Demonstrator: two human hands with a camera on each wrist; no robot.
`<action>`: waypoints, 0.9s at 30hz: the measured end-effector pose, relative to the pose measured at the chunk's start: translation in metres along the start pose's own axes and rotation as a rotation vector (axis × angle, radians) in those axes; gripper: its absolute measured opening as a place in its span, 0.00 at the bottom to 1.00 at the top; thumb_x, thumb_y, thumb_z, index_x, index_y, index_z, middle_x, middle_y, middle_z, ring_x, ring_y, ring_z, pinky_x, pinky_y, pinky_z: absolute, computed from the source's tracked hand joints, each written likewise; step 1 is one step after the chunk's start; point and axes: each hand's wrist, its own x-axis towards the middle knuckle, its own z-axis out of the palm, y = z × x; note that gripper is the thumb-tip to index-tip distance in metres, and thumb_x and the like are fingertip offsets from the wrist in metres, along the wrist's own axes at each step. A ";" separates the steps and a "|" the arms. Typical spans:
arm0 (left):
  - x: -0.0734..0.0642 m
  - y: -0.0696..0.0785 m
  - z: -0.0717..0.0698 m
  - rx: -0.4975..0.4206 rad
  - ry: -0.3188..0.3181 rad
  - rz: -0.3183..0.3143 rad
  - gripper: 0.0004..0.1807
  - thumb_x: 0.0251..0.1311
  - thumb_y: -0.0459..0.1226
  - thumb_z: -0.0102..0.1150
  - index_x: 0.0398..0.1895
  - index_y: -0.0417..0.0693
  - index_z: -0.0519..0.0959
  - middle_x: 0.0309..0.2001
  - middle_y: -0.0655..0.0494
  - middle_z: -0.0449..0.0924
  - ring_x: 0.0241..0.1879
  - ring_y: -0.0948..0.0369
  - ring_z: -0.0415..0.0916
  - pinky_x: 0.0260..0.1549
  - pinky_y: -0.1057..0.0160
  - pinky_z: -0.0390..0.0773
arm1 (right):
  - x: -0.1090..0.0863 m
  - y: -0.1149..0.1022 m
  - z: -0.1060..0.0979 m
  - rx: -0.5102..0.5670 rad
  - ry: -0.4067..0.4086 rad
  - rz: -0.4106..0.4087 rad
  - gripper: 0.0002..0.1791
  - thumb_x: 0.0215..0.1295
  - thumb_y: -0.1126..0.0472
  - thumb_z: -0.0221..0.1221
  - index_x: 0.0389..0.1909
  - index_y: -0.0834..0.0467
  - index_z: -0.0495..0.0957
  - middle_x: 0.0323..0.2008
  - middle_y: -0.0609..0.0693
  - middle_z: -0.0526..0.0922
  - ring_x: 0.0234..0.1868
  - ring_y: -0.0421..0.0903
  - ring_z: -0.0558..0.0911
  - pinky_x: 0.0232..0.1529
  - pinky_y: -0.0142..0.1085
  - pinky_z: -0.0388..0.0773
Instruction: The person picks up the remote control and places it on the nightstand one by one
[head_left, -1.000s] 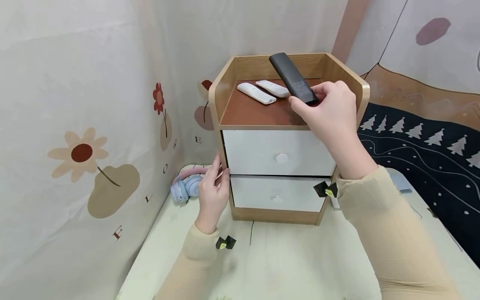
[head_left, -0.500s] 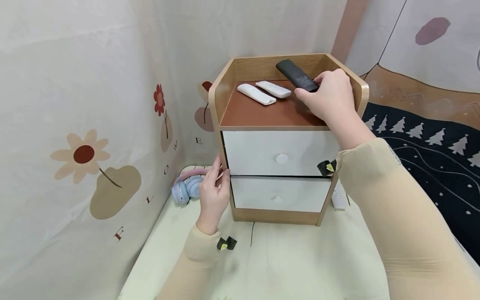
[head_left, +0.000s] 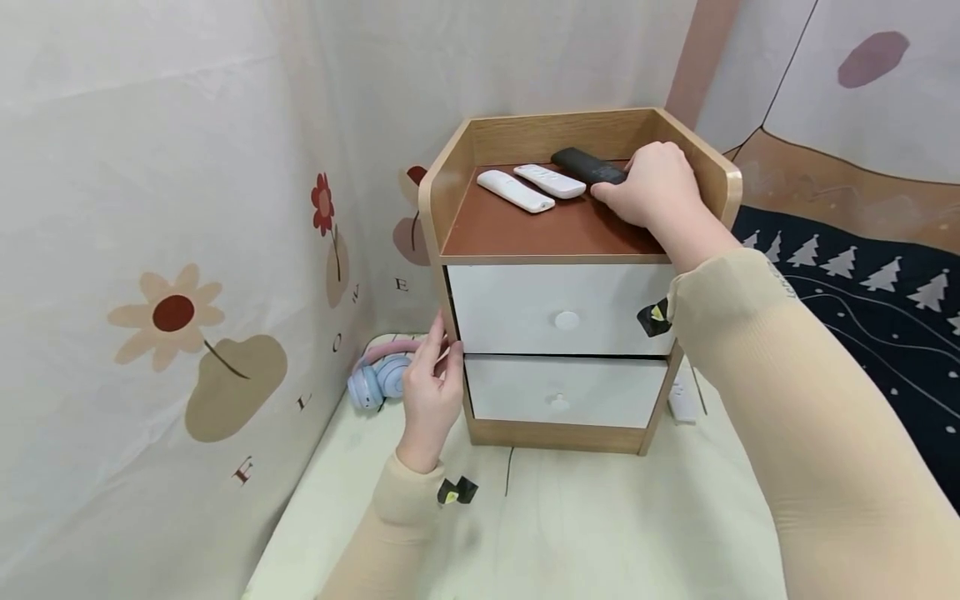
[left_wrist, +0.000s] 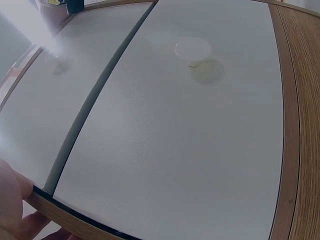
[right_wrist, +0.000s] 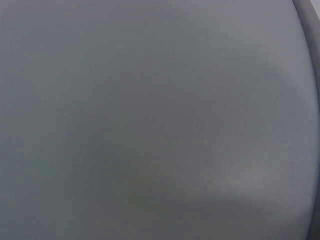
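My right hand (head_left: pixel 658 185) holds a black remote control (head_left: pixel 587 165) by its near end. The remote lies low over the brown top shelf of a small wooden cabinet (head_left: pixel 555 436); the hand hides its near end. To its left on the shelf are two white remote controls (head_left: pixel 516 191), lying side by side. My left hand (head_left: pixel 432 398) rests against the cabinet's left side with fairly straight fingers. In the left wrist view its thumb (left_wrist: pixel 15 185) touches the front edge. The right wrist view is filled by a blurred pale surface.
Two white drawers with round knobs (head_left: pixel 567 320) form the cabinet front. Blue and pink headphones (head_left: pixel 378 377) lie behind my left hand. A white object (head_left: pixel 682 402) lies beside the cabinet's right foot. Patterned fabric walls (head_left: pixel 225 167) stand close at the left and back.
My right hand has lowered the black remote from above the shelf down to its surface, at the right of the white remotes. My left hand has stayed against the cabinet side.
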 end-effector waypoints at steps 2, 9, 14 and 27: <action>0.000 0.000 -0.001 0.001 -0.002 0.002 0.31 0.78 0.31 0.63 0.82 0.41 0.71 0.63 0.35 0.87 0.58 0.43 0.90 0.53 0.51 0.93 | 0.001 0.000 0.002 0.010 -0.012 0.003 0.35 0.77 0.39 0.55 0.61 0.69 0.79 0.70 0.70 0.75 0.73 0.62 0.70 0.79 0.56 0.70; 0.002 -0.003 -0.004 0.009 0.003 0.005 0.30 0.79 0.31 0.62 0.81 0.41 0.72 0.64 0.36 0.87 0.58 0.43 0.90 0.53 0.50 0.93 | 0.004 -0.002 0.005 -0.022 -0.035 0.006 0.37 0.77 0.37 0.55 0.60 0.70 0.79 0.68 0.71 0.76 0.71 0.63 0.71 0.78 0.56 0.71; 0.002 -0.002 -0.005 0.006 -0.002 0.000 0.31 0.78 0.31 0.63 0.82 0.42 0.71 0.65 0.36 0.86 0.59 0.43 0.89 0.54 0.52 0.92 | 0.005 -0.004 0.005 -0.078 -0.065 0.016 0.44 0.77 0.35 0.53 0.68 0.75 0.74 0.70 0.74 0.75 0.73 0.66 0.71 0.80 0.58 0.71; 0.001 -0.001 -0.003 0.002 -0.023 -0.022 0.30 0.79 0.32 0.62 0.81 0.39 0.71 0.69 0.37 0.84 0.61 0.43 0.89 0.55 0.51 0.92 | 0.001 -0.001 0.007 -0.128 -0.056 0.021 0.47 0.78 0.33 0.52 0.71 0.75 0.71 0.71 0.74 0.73 0.73 0.67 0.70 0.79 0.58 0.72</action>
